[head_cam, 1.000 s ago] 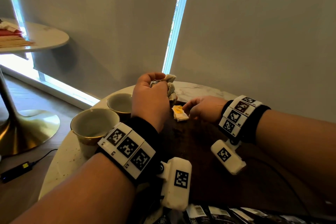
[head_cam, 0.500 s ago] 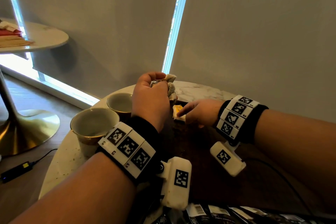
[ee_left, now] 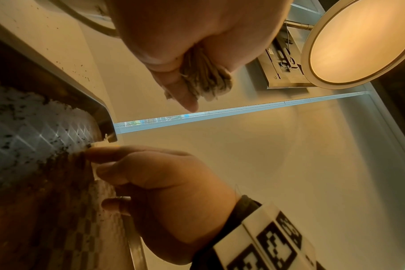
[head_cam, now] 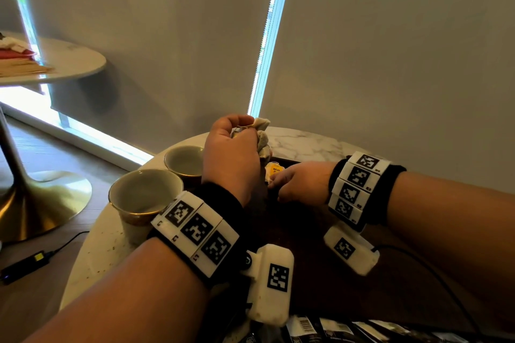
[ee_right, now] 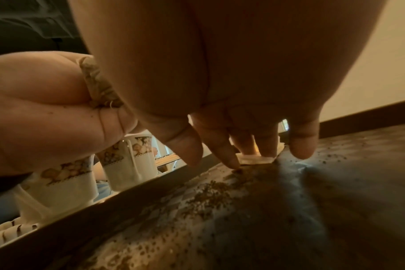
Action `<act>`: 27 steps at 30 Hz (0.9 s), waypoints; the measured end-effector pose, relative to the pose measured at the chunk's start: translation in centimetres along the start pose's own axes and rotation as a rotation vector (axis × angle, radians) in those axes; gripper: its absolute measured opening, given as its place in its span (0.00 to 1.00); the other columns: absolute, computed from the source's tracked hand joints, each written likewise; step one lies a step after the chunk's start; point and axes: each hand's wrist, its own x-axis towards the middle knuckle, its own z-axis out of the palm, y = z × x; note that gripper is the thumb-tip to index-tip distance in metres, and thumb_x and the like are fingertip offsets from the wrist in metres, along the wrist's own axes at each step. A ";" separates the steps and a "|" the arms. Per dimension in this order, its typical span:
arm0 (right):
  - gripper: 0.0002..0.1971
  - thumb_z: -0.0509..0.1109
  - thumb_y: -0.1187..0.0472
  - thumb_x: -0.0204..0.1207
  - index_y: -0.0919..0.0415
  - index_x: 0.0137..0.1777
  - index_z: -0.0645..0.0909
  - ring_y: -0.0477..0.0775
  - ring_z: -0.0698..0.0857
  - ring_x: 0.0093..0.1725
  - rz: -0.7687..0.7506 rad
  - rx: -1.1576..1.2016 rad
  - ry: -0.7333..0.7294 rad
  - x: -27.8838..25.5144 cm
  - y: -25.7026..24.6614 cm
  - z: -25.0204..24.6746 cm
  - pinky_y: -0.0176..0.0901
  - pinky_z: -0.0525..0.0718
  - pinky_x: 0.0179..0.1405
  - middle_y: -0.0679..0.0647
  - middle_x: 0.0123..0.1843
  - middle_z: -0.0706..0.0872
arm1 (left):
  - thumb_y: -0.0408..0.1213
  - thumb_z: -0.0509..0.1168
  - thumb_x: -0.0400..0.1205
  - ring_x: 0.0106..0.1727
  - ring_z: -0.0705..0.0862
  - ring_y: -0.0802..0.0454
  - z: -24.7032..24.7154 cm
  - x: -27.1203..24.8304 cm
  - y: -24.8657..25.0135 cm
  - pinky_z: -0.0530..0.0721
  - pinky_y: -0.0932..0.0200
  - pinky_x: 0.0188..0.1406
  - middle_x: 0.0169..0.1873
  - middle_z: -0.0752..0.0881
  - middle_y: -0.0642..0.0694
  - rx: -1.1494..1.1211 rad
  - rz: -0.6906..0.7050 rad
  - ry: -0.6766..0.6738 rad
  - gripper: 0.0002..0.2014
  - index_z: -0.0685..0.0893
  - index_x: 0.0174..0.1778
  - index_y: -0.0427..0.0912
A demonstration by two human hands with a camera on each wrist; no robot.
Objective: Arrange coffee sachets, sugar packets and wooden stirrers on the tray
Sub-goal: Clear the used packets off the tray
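My left hand (head_cam: pixel 245 131) is raised over the far left corner of the dark brown tray (head_cam: pixel 306 231) and grips a crumpled bundle of beige sachets (head_cam: pixel 262 133). The left wrist view shows that bundle (ee_left: pixel 204 76) squeezed in the fist. My right hand (head_cam: pixel 274 179) reaches into the same corner and holds a small white and yellow packet (head_cam: pixel 274 171) down on the tray floor. In the right wrist view its fingertips (ee_right: pixel 229 160) stand on the packet (ee_right: pixel 257 159), the thumb close beside it. Brown granules (ee_right: pixel 208 193) lie scattered on the tray floor.
Two white cups with gold rims (head_cam: pixel 145 192) (head_cam: pixel 185 157) stand on the marble table just left of the tray. Dark sachets (head_cam: pixel 306 326) lie along the near edge. A second round table (head_cam: pixel 69 61) stands at the far left, a cable (head_cam: pixel 55 250) on the floor.
My right hand has carried the packet leftward and down into the tray's far corner. The left hand with its bundle has stayed put.
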 end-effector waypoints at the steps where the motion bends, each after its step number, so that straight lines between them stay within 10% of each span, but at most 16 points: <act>1: 0.19 0.66 0.58 0.83 0.44 0.72 0.82 0.50 0.77 0.72 -0.005 0.006 0.004 0.1 0.1 -0.1 0.42 0.71 0.69 0.45 0.75 0.80 | 0.31 0.65 0.75 0.38 0.89 0.46 0.0 0.0 0.1 0.90 0.43 0.42 0.44 0.93 0.44 -0.004 0.001 -0.001 0.13 0.87 0.48 0.54; 9: 0.12 0.66 0.60 0.83 0.48 0.61 0.87 0.46 0.82 0.55 -0.110 0.122 0.222 0.6 1.3 -0.9 0.39 0.77 0.52 0.44 0.55 0.85 | 0.36 0.67 0.74 0.44 0.91 0.42 0.1 -0.4 0.5 0.92 0.35 0.48 0.46 0.93 0.45 0.044 -0.006 -0.015 0.13 0.89 0.43 0.61; 17: 0.25 0.59 0.38 0.85 0.60 0.49 0.84 0.51 0.80 0.35 -0.200 1.086 0.437 -0.2 1.3 -2.9 0.43 0.76 0.33 0.53 0.36 0.83 | 0.24 0.62 0.86 0.31 0.86 0.53 0.3 -1.5 1.2 0.89 0.55 0.33 0.26 0.89 0.55 0.054 -0.025 -0.225 0.14 0.84 0.56 0.48; 27: 0.05 0.74 0.63 0.79 0.65 0.51 0.84 0.49 0.86 0.30 -0.298 1.171 0.435 0.0 -0.2 -1.8 0.38 0.82 0.24 0.56 0.36 0.88 | 0.30 0.67 0.85 0.37 0.90 0.51 0.3 -1.5 1.2 0.92 0.49 0.39 0.44 0.89 0.42 0.127 -0.053 -0.176 0.20 0.75 0.69 0.55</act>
